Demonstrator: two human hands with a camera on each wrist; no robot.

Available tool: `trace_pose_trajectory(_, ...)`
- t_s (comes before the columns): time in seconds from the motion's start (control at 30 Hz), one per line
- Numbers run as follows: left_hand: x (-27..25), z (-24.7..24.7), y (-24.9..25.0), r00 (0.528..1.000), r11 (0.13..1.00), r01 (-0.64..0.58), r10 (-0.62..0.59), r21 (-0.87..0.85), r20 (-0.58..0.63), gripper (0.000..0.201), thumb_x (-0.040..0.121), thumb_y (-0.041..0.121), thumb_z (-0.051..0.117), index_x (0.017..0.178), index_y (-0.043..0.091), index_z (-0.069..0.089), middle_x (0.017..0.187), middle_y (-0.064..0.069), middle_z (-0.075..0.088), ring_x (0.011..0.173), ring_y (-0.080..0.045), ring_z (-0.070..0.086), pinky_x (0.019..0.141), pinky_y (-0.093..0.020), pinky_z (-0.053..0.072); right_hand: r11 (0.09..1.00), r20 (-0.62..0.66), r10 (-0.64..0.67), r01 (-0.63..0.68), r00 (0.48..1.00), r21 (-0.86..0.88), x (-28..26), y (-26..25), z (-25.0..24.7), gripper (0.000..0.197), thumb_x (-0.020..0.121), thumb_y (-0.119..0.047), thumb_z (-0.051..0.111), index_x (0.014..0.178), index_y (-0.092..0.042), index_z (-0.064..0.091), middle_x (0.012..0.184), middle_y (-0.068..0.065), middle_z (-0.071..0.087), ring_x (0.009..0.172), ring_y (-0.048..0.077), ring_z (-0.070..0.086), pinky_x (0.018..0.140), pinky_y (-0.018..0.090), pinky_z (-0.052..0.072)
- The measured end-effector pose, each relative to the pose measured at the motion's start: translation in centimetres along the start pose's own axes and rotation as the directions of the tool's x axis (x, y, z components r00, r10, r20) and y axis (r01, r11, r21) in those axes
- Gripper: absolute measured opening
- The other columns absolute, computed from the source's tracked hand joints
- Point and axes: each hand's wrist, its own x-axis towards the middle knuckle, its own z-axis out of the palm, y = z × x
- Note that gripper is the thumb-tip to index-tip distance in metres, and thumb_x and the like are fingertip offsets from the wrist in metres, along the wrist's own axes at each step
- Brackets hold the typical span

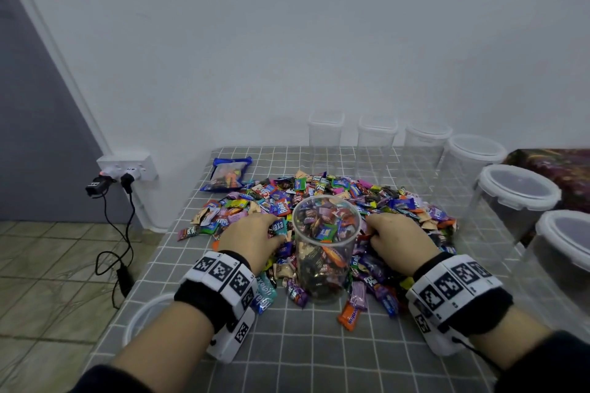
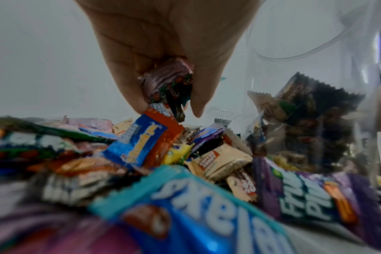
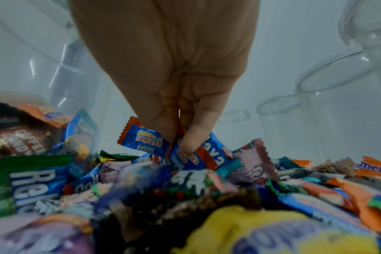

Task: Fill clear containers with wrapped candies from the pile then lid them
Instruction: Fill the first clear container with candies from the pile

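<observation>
Filling stage: the candy pile (image 1: 319,201) covers mid-table, the open container (image 1: 325,252) stands in it, looks nearly full. Left hand (image 1: 252,238) has candies (image 2: 170,86) bunched in curled fingers, right hand (image 1: 399,238) pinches a wrapper (image 3: 185,154). Next, probably lift and drop both in.

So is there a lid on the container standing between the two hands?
No, the clear container in the candy pile has an open, uncovered rim.

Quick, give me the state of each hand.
Left hand: fingers curled round wrapped candies.
Right hand: fingers pinching a blue-and-orange candy in the pile.
</observation>
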Motion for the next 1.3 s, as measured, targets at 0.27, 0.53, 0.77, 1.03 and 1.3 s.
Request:
trace_pose_trajectory(0.27,-0.2,-0.1,0.0,0.999,1.0,-0.015,0.014,-0.026,-0.035,0.045,0.092,0.042,0.054,0.134,0.028,0.05,0.131,0.004,0.056,0.117,-0.017,0.053,0.091,-0.032,0.044,0.957,-0.134,0.093,-0.051,0.987,0.284,-0.9,0.6,-1.2,0.009,0.086,-0.005,0.05,0.085,-0.01,0.057,0.079,0.003,0.058,0.078,0.022,0.053,0.064,0.03,0.035)
trace_pose_trajectory(0.53,-0.2,0.1,0.1,0.998,0.999,-0.034,0.031,-0.042,-0.061,0.047,0.091,0.041,0.056,0.135,0.025,0.05,0.13,0.003,0.056,0.117,-0.017,0.053,0.096,-0.034,0.044,0.877,-0.315,0.09,0.074,0.945,0.474,-1.2,-0.1,-3.9,0.018,0.083,-0.001,0.054,0.079,-0.017,0.059,0.07,-0.007,0.057,0.069,0.015,0.052,0.062,0.028,0.037)
trace_pose_trajectory(0.77,-0.1,0.1,0.1,0.998,0.998,-0.028,0.025,-0.05,-0.06,0.046,0.092,0.041,0.055,0.135,0.026,0.049,0.131,0.004,0.055,0.118,-0.016,0.052,0.096,-0.033,0.044,0.775,-0.531,0.028,0.317,0.847,0.547,-2.2,-3.4,-6.4,0.018,0.084,-0.002,0.055,0.078,-0.017,0.062,0.073,-0.004,0.063,0.071,0.017,0.058,0.063,0.029,0.047)
trace_pose_trajectory(1.03,-0.1,0.2,0.0,0.998,0.999,-0.027,0.024,-0.047,-0.066,0.045,0.091,0.041,0.056,0.133,0.026,0.051,0.129,0.004,0.056,0.116,-0.016,0.053,0.094,-0.033,0.044,0.741,-0.492,-0.104,0.397,0.864,0.541,-3.0,-5.6,-5.9,0.022,0.086,-0.001,0.056,0.08,-0.022,0.059,0.075,-0.012,0.06,0.072,0.006,0.057,0.063,0.015,0.046)
trace_pose_trajectory(1.3,-0.1,0.1,-0.1,0.997,0.998,-0.031,0.027,-0.059,-0.072,0.045,0.092,0.04,0.055,0.134,0.026,0.05,0.131,0.004,0.056,0.117,-0.016,0.053,0.095,-0.032,0.043,0.767,-0.439,-0.147,0.382,0.887,0.515,-3.1,-6.0,-5.2,0.015,0.088,-0.003,0.054,0.09,-0.016,0.063,0.085,-0.014,0.057,0.084,0.002,0.055,0.075,0.015,0.046)
